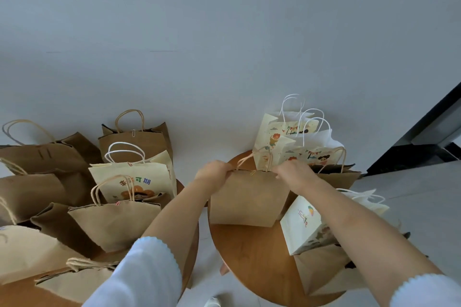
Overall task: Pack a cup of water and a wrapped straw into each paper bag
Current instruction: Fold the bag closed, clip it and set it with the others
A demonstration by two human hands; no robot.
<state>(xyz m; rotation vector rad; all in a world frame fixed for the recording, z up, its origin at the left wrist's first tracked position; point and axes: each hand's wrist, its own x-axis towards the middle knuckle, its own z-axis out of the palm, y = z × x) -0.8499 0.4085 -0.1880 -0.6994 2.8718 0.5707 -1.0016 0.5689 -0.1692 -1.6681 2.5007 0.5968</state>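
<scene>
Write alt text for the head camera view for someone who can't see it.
Both hands, left and right, grip the top edge of a brown bag standing on a round wooden table. More paper bags, brown and printed, crowd that table and a second one on the left.

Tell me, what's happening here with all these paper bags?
A person is working at a round wooden table, holding the top edge of a plain brown bag with both hands: the left hand and right hand each grip its rim near the twine handles. Cream printed bags stand behind it, and more brown bags crowd the left side. No cup or straw is visible.
</scene>
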